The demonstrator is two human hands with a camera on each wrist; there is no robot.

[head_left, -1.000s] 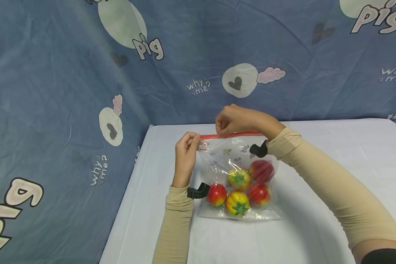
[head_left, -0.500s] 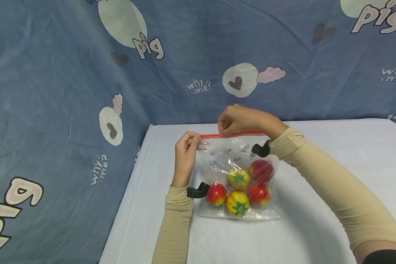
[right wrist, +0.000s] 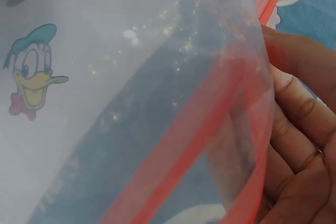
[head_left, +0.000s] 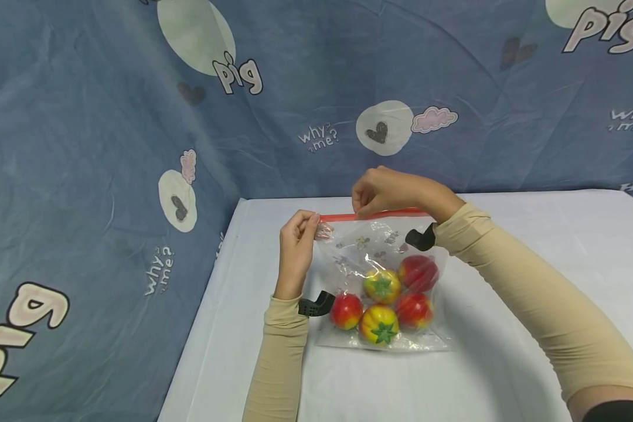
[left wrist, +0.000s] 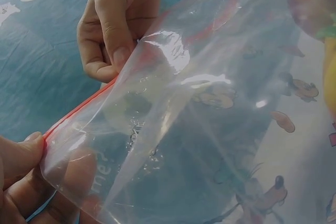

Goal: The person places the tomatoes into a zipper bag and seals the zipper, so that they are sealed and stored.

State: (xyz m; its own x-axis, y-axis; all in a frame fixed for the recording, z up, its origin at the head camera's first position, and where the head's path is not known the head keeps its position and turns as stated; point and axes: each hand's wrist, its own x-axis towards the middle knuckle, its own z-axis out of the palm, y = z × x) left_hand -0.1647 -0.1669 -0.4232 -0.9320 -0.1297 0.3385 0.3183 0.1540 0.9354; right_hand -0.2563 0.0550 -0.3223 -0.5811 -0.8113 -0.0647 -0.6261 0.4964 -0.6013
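A clear zip bag (head_left: 356, 249) with printed cartoon figures lies on the white table, a red zip strip (head_left: 337, 217) along its far edge. My left hand (head_left: 296, 249) pinches the bag's far left corner between thumb and fingers. Further right along the strip, my right hand (head_left: 392, 190) pinches the red edge with curled fingers. Between both hands the strip runs as one line in the left wrist view; beyond the right hand (right wrist: 302, 124) two red strips stand apart. Inside the bag sit several red and yellow toy fruits (head_left: 381, 286), some with green star-shaped tops.
The white-covered table (head_left: 533, 246) extends to the right of the bag and in front of it. A blue printed cloth (head_left: 295, 88) hangs behind and to the left. Black wrist mounts (head_left: 316, 305) sit close over the bag.
My right hand has slid slightly to the right along the red strip. The left hand keeps its place at the corner, and the toy fruits have not moved.
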